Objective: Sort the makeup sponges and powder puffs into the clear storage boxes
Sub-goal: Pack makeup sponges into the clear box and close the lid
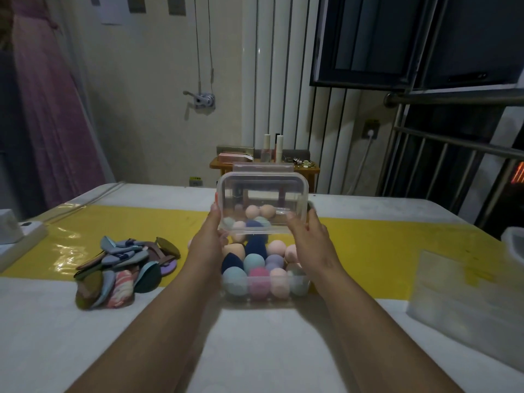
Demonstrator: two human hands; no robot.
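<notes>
A clear storage box (pixel 265 296) stands on the table in front of me, filled with several egg-shaped makeup sponges (pixel 259 272) in pink, teal, navy and lilac. Both hands hold a clear plastic lid (pixel 262 191) tilted upright above the far side of the box. My left hand (pixel 209 236) grips the lid's left edge, my right hand (pixel 307 234) its right edge. More sponges show through the lid. A heap of flat powder puffs (pixel 124 269) in blue, olive, pink and purple lies on the table to the left.
Another clear box (pixel 465 304) sits at the right. A white object (pixel 17 236) rests at the left table edge. A yellow strip (pixel 397 251) crosses the white table. Behind stand a small wooden stand with cosmetics (pixel 272 160), a radiator and a metal rail.
</notes>
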